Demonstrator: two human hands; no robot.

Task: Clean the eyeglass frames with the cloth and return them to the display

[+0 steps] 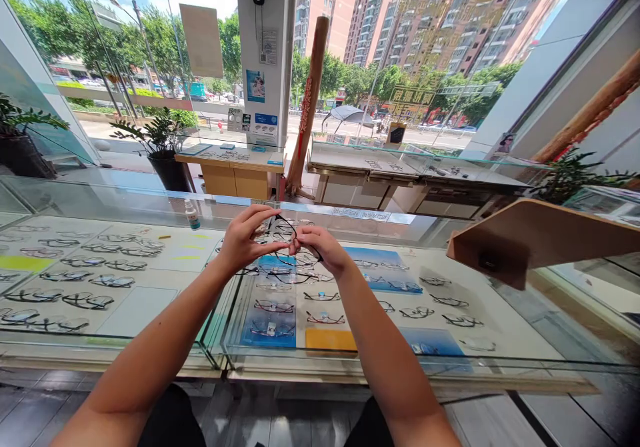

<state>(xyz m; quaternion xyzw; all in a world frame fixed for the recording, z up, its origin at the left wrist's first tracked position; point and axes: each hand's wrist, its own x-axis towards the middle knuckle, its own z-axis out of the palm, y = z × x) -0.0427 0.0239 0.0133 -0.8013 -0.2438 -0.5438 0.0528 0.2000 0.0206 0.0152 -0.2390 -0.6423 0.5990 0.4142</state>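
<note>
Pair of eyeglasses (pixel 289 221) held up above the glass display counter (pixel 400 370), in front of the wearer, between both hands. Frame: dark, near black, thin in section; the upper part shows as a smooth curved line between the two sets of fingers. A slim dark length, apparently a temple arm, emerges beside the right hand and slants downward. Lenses hard to make out against the stock behind; tint and any marking cannot be read. Left hand (pixel 245 237): thumb and fingers parted in a wide C, frame spanning the gap, fingertips at its upper edge, thumb lower down. Right hand (pixel 320 245): fingers drawn together, pinching the frame on its right side. Below, under the glass: rows of spectacles (pixel 274 307), some on blue cards (pixel 249 337); one orange card (pixel 330 339). Small spray bottle (pixel 192 215) upright on the counter, left of the left hand.
</note>
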